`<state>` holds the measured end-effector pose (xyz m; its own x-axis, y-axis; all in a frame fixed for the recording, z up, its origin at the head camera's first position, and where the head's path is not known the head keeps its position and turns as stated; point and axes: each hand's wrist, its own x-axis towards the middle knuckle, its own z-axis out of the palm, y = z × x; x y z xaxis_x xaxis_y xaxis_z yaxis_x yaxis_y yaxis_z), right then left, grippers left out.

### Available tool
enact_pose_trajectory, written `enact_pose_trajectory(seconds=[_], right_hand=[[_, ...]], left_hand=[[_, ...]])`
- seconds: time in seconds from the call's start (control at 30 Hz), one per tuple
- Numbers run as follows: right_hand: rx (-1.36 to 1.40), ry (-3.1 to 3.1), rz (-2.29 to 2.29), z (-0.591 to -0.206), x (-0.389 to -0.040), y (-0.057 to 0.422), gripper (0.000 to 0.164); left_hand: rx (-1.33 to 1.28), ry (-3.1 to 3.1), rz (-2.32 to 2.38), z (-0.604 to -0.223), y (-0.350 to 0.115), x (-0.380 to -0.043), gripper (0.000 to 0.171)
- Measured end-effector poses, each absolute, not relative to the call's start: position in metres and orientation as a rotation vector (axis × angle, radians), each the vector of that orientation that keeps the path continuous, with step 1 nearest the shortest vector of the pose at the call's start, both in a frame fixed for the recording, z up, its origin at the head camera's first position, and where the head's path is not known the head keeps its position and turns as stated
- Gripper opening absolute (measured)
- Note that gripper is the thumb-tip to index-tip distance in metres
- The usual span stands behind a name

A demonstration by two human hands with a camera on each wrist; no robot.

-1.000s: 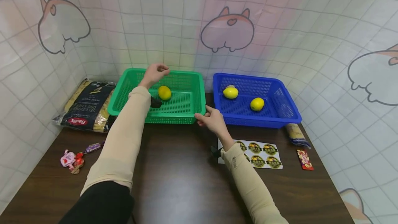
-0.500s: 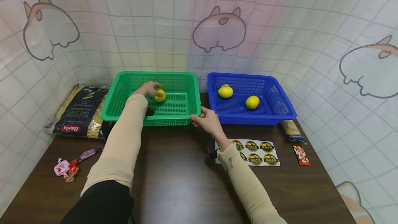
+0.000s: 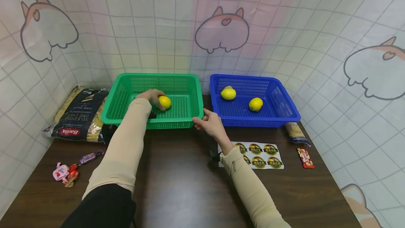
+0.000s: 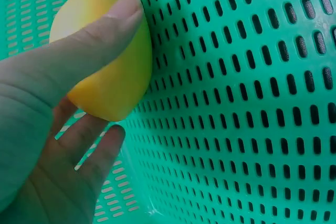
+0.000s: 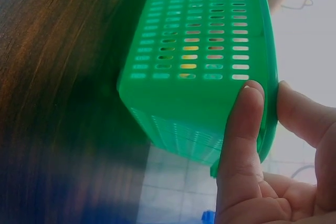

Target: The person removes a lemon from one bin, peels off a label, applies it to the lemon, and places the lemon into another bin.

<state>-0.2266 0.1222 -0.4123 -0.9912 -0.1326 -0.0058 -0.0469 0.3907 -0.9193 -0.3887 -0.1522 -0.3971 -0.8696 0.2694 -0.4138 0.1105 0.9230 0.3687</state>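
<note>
Inside the green basket [image 3: 158,76], my left hand [image 3: 152,97] holds a yellow lemon [image 3: 165,102]. In the left wrist view the thumb [image 4: 100,38] lies across the lemon [image 4: 118,85], with the fingers on its far side. The lemon is close to the basket's perforated surface; whether it touches is unclear. My right hand [image 3: 211,124] pinches the basket's front right corner. In the right wrist view, the index finger [image 5: 244,135] is on the outer wall and the thumb on the rim's other side.
A blue basket [image 3: 254,119] with two lemons stands to the right. A pasta bag [image 3: 79,113] lies at left, with wrapped candies [image 3: 66,173] before it. A sticker sheet [image 3: 257,156], a small red packet [image 3: 305,158] and another bag [image 3: 297,134] lie at right.
My left hand has come down from above the green basket and taken hold of the lemon, which has shifted slightly toward the front. The right hand stays at the basket's corner.
</note>
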Motion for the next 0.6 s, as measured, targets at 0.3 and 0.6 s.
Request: enact_pose_trajectory(seconds=[0.3, 0.6], right_hand=[[-0.172, 2.555, -1.68, -0.412, -0.225, 0.122, 0.077], [-0.18, 2.585, -1.641, -0.409, -0.224, 0.121, 0.078]], left_hand=[[0.474, 2.74, 0.709, -0.373, -0.151, -0.379, 0.074], [0.588, 2.665, 1.233, -0.335, -0.14, -0.366, 0.07]])
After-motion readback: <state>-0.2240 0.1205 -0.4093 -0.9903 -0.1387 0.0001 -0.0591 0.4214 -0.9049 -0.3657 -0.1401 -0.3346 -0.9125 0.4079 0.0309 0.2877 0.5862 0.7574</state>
